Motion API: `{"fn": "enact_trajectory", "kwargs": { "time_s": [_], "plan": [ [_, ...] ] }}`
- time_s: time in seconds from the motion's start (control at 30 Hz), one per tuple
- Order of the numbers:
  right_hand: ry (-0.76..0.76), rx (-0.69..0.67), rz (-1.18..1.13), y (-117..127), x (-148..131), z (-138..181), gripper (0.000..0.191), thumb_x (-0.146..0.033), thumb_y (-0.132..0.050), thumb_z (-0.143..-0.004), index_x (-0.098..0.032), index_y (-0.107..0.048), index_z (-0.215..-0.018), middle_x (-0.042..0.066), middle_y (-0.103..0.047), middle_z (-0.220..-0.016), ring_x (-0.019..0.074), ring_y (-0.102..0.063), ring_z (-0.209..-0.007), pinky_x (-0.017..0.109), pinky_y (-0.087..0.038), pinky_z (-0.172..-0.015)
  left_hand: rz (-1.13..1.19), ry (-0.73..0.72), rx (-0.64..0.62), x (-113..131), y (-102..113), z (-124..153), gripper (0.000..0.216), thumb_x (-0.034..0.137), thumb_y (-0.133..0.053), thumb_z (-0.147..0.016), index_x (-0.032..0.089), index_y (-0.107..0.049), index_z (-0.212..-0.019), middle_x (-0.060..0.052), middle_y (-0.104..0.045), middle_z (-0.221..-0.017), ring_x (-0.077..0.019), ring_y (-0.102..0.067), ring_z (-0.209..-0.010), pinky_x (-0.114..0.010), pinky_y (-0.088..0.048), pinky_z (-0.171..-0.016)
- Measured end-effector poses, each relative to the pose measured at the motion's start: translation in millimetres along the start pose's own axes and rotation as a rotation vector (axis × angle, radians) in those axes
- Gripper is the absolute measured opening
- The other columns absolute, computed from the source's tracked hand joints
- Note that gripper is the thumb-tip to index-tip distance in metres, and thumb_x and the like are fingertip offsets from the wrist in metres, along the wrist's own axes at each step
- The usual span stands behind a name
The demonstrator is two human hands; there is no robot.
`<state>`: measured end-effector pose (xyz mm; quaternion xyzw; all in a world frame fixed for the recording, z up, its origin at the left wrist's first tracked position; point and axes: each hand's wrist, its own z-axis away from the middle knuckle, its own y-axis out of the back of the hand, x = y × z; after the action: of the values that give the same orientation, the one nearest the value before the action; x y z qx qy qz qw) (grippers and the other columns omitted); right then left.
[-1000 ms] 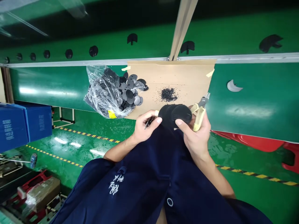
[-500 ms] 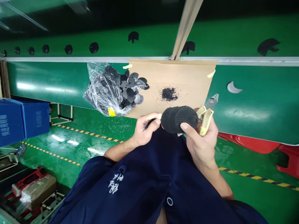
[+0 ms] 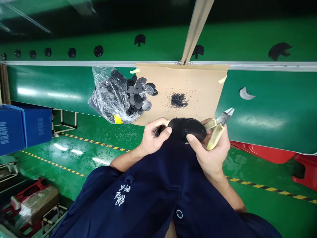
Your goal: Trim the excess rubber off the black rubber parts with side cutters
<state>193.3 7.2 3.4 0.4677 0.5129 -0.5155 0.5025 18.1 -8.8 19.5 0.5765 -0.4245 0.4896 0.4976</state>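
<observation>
Black round parts, pressed into a short stack, are lying sideways between both hands just in front of the bench edge. The left hand is curling nearly closed, thumb bracing one end, with something thin and dark tucked under its fingers. The right hand is wrapping the other end while pinning cream-handled cutters in its palm, nose pointing away, probably to keep the blades clear of the fingers. A clear plastic bag is spilling loose black discs onto taped-down cardboard, which is also catching a small heap of black crumbs.
</observation>
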Motion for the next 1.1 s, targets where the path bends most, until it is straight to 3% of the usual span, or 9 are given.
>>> {"fn": "enact_trajectory", "kwargs": {
  "time_s": [0.17,0.4,0.7,0.87,1.1],
  "plan": [
    [-0.018,0.002,0.018,-0.5,-2.6,-1.8,0.038,-0.039,-0.087,-0.079,-0.030,-0.062,-0.106,0.003,-0.065,-0.094,0.0211,-0.067,-0.082,0.038,-0.062,-0.078,-0.010,-0.007,-0.007,-3.1,-0.9,-2.1,0.035,0.042,-0.064,-0.094,0.018,-0.056,-0.071,0.004,-0.045,-0.059,-0.0092,-0.039,-0.055,-0.024,-0.034,-0.054],
    [-0.085,-0.013,-0.070,-1.0,11.6,-4.3,0.041,-0.046,-0.086,-0.079,-0.031,-0.062,-0.107,0.003,-0.068,-0.098,0.0238,-0.069,-0.090,0.043,-0.062,-0.088,0.018,0.048,-0.030,-2.9,-1.0,-1.9,0.027,0.032,-0.063,-0.089,0.019,-0.052,-0.068,0.004,-0.045,-0.059,-0.0095,-0.039,-0.054,-0.024,-0.034,-0.053],
    [-0.131,-0.044,-0.122,1.1,18.9,-9.9,0.042,-0.049,-0.086,-0.078,-0.030,-0.062,-0.107,0.002,-0.069,-0.097,0.0226,-0.069,-0.090,0.041,-0.063,-0.088,0.022,0.044,-0.078,-5.6,0.1,-1.8,0.011,0.019,-0.058,-0.084,0.019,-0.055,-0.073,0.002,-0.050,-0.067,-0.0119,-0.044,-0.064,-0.025,-0.039,-0.061],
    [-0.151,-0.054,-0.147,0.7,18.3,-10.7,0.043,-0.048,-0.087,-0.078,-0.030,-0.062,-0.108,0.002,-0.069,-0.099,0.0232,-0.069,-0.092,0.042,-0.064,-0.087,0.029,0.041,-0.073,-5.0,-0.9,-1.7,0.016,0.021,-0.059,-0.089,0.019,-0.054,-0.074,0.004,-0.048,-0.065,-0.0107,-0.043,-0.060,-0.024,-0.037,-0.060],
    [-0.098,-0.051,-0.070,0.6,10.5,-10.3,0.038,-0.044,-0.087,-0.078,-0.029,-0.062,-0.104,0.001,-0.067,-0.091,0.0208,-0.066,-0.082,0.038,-0.064,-0.079,-0.036,0.045,-0.015,-5.7,-2.0,-5.1,0.032,0.037,-0.063,-0.093,0.019,-0.052,-0.069,0.004,-0.044,-0.061,-0.0100,-0.039,-0.056,-0.024,-0.034,-0.055]
  ]
}}
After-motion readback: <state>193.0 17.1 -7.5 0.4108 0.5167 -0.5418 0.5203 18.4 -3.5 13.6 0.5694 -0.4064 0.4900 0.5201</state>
